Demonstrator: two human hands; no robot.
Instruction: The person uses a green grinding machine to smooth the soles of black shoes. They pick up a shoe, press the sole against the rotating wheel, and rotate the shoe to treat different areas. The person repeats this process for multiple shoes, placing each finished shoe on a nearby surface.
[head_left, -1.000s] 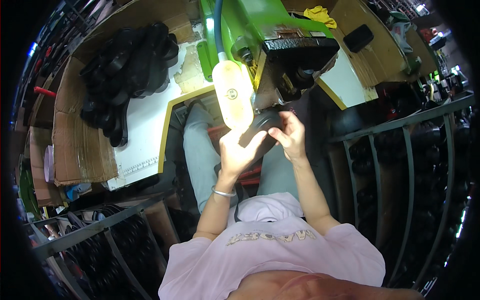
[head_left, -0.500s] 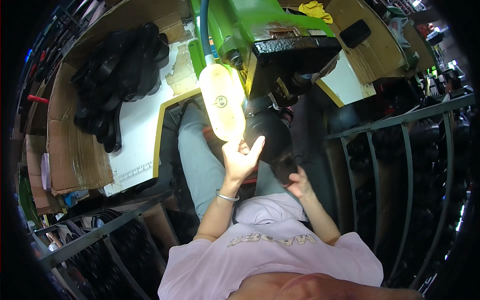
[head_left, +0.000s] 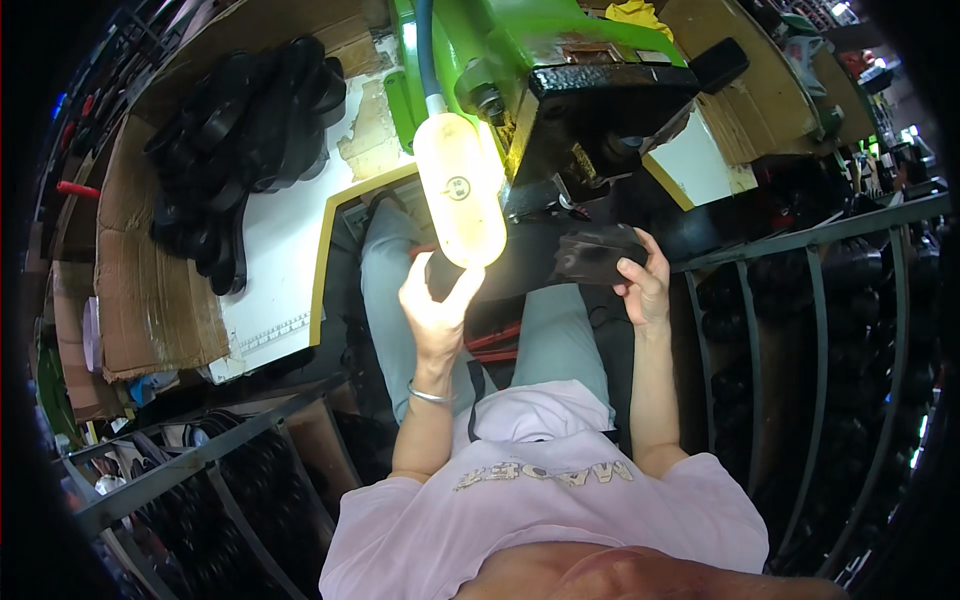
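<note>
A black shoe sole (head_left: 598, 256) lies crosswise between my hands, above my lap and under the machine head. My left hand (head_left: 434, 308) is closed round its left end, thumb and fingers pinching it, partly behind the lamp's lower tip. At the right end my right hand (head_left: 643, 282) grips the sole, thumb in front. Glare and blur hide the sole's middle. The glowing oval work lamp (head_left: 460, 190) hangs from a grey stem just above my left hand. Behind it stands the green machine (head_left: 560, 35) with its black head (head_left: 610, 115).
A heap of black soles (head_left: 240, 120) lies on the white table (head_left: 265, 290) at left, by a cardboard box wall (head_left: 160, 290). Metal racks (head_left: 815, 300) filled with black pieces flank me on both sides. A yellow cloth (head_left: 637, 15) sits at the far right.
My right hand has moved up and outward and now grips the sole's right end. My left hand shifted left and slightly down. The sole has turned from a steep slant to lying crosswise.
</note>
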